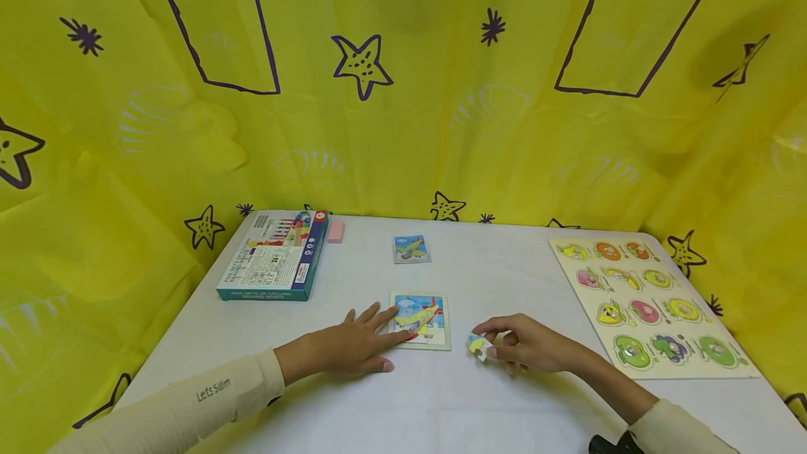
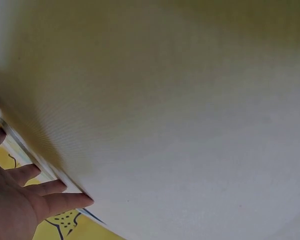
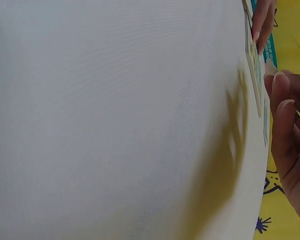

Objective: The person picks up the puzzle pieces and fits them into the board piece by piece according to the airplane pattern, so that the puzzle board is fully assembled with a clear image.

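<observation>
A small jigsaw puzzle with a yellow airplane on blue sky lies in its pale tray in front of me. My left hand is spread flat, with fingertips resting on the puzzle's left side and lower middle. Just right of the tray, my right hand pinches a loose puzzle piece, blue, yellow and white, between thumb and fingers. In the right wrist view the piece shows only as a sliver beyond the fingertips. Part of the puzzle's lower picture is white, and the left fingers cover some of it.
Behind the tray lies a small airplane picture card. A flat boxed set sits at the back left, beside a pink block. On the right is a wooden fruit puzzle board. Yellow patterned cloth encloses the white table.
</observation>
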Demonstrator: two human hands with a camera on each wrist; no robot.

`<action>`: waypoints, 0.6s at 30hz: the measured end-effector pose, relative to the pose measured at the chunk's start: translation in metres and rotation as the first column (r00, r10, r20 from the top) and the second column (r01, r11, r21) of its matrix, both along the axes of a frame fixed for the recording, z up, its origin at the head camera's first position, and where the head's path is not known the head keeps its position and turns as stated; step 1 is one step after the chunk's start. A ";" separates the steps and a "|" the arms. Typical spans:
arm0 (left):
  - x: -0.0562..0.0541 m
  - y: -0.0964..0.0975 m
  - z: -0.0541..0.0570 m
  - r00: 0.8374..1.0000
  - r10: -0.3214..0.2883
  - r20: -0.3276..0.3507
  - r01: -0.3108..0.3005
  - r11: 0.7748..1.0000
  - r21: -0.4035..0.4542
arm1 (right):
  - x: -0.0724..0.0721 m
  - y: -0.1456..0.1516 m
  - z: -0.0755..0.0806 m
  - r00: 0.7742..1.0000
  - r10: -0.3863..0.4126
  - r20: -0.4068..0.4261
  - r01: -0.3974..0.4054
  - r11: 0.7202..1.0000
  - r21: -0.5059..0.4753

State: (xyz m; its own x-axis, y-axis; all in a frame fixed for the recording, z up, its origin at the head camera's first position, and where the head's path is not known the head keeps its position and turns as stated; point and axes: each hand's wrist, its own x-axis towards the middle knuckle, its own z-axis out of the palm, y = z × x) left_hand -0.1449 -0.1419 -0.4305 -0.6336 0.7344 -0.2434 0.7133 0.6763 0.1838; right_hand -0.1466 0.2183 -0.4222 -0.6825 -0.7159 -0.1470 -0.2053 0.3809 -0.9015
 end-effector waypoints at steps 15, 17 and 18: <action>0.000 0.000 0.000 1.000 0.002 -0.008 -0.002 1.000 -0.017 | -0.010 -0.032 -0.005 0.996 -0.061 -0.068 0.061 0.998 -0.004; 0.000 0.000 0.001 1.000 0.001 -0.008 -0.001 1.000 -0.013 | -0.012 -0.036 -0.006 0.994 -0.071 -0.083 0.071 0.997 0.003; 0.000 0.000 0.001 1.000 0.001 -0.007 -0.001 1.000 -0.011 | -0.013 -0.038 -0.007 0.993 -0.076 -0.090 0.077 0.997 0.005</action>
